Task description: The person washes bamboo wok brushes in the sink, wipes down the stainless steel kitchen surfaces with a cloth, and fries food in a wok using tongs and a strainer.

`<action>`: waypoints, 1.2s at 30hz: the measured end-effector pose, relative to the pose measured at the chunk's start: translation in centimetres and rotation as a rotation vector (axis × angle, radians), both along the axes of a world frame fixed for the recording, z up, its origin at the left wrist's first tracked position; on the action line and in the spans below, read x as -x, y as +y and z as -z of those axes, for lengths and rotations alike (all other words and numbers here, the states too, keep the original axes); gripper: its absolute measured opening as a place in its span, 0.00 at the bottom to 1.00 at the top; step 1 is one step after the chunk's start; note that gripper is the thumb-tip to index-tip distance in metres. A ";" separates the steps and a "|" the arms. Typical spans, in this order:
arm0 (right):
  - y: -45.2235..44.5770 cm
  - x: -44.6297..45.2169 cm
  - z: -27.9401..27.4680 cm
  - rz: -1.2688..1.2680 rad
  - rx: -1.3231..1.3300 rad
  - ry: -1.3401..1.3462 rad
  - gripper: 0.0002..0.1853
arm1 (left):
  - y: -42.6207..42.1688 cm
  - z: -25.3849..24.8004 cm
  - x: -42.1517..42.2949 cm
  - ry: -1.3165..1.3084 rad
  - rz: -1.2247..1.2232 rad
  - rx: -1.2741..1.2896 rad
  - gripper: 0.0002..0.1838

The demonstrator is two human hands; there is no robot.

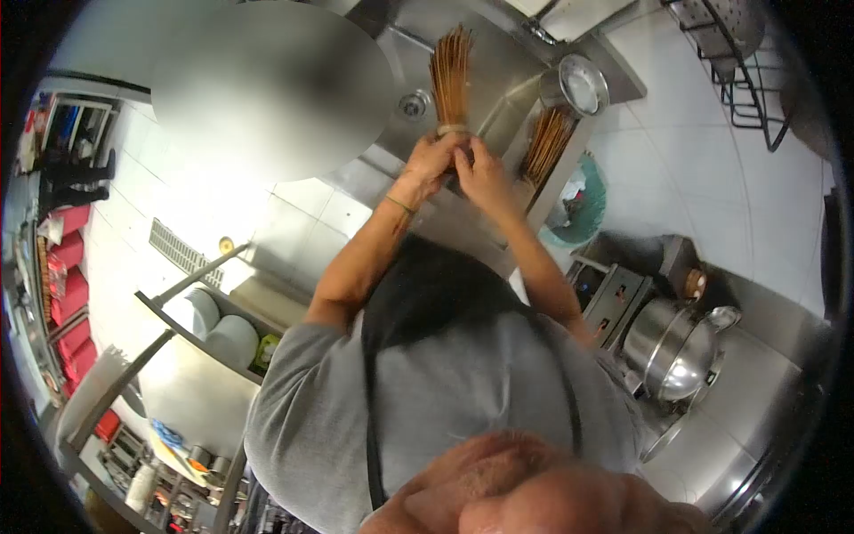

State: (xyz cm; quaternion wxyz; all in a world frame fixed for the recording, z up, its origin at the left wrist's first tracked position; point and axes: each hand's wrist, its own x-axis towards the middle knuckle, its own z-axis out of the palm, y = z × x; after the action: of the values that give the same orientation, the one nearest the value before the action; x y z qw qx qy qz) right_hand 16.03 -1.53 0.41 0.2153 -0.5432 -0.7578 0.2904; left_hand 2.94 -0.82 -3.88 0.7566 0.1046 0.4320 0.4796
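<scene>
L hand (431,158) & R hand (484,173) both closed round tied end of stick bundle (452,84), its long axis running approx. straight away from body, tips over sink (490,100).

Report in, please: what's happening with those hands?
Left hand and right hand together, at bound end of stick bundle. Loose tips over sink. Nearby, to the right: second bundle.
</scene>
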 end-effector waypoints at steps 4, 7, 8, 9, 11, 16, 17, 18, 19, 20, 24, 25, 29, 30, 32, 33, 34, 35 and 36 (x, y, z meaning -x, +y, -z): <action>1.2 -2.4 -1.3 -0.248 -0.103 0.012 0.18 | -0.9 0.7 2.3 0.294 -0.023 -0.208 0.22; 2.1 -2.2 -3.3 -0.339 -0.172 -0.024 0.29 | -1.3 0.8 2.9 0.325 0.019 -0.327 0.25; 2.9 -1.8 -3.0 -0.378 -0.205 0.025 0.31 | -1.5 0.7 2.9 0.379 0.031 -0.389 0.23; 3.7 -1.6 -2.9 -0.420 -0.240 0.073 0.34 | -1.7 0.5 2.9 0.433 0.040 -0.453 0.22; 5.0 -1.7 -3.2 -0.467 -0.181 0.060 0.37 | -1.9 0.4 2.9 0.480 0.025 -0.536 0.20; 6.5 -1.9 -4.4 -0.560 -0.128 -0.005 0.37 | -2.6 -0.1 4.0 0.498 0.131 -0.594 0.33; 6.7 -1.8 -4.8 -0.578 -0.148 0.004 0.36 | -2.7 0.1 4.0 0.484 0.125 -0.578 0.34; 6.7 -1.8 -5.2 -0.595 -0.168 0.012 0.36 | -2.8 0.4 3.9 0.469 0.119 -0.561 0.35; 6.6 -1.7 -5.5 -0.591 -0.165 0.007 0.35 | -3.0 0.4 3.7 0.453 0.112 -0.543 0.35; 6.5 -1.6 -5.8 -0.587 -0.163 0.002 0.34 | -3.2 0.3 3.6 0.400 0.095 -0.539 0.34; 6.5 -1.3 -6.0 -0.575 -0.207 -0.003 0.32 | -3.4 -1.5 3.4 0.249 0.078 -0.482 0.31; 6.6 -1.2 -6.0 -0.576 -0.212 -0.006 0.32 | -3.3 -1.8 3.5 0.226 0.085 -0.459 0.30; 7.2 -1.2 -5.8 -0.608 -0.225 -0.058 0.34 | -3.1 -2.3 3.7 0.153 0.130 -0.347 0.28; 7.5 -1.3 -5.8 -0.624 -0.231 -0.081 0.35 | -3.2 -3.0 3.9 0.074 0.143 -0.280 0.27; 7.5 -1.3 -8.0 -0.619 -0.256 -0.049 0.36 | -2.9 -4.4 4.4 -0.038 0.161 -0.254 0.28; 7.2 -1.3 -9.3 -0.617 -0.265 -0.032 0.36 | -2.7 -4.5 4.7 -0.071 0.165 -0.293 0.29; 6.9 -1.3 -10.4 -0.601 -0.291 -0.029 0.37 | -2.3 -4.6 5.1 -0.106 0.169 -0.333 0.30; 6.5 -1.3 -11.4 -0.584 -0.317 -0.028 0.37 | -1.9 -4.6 5.5 0.091 0.133 -0.397 0.31; 6.3 -1.3 -12.0 -0.569 -0.345 -0.028 0.37 | -1.2 -4.5 6.0 0.288 0.095 -0.461 0.32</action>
State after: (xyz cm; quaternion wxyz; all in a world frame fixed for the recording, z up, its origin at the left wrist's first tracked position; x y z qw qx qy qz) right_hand 17.35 4.76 12.37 0.2040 -0.2693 -0.9200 0.1988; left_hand -3.02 -1.99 0.61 0.6654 0.3613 0.4089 0.5094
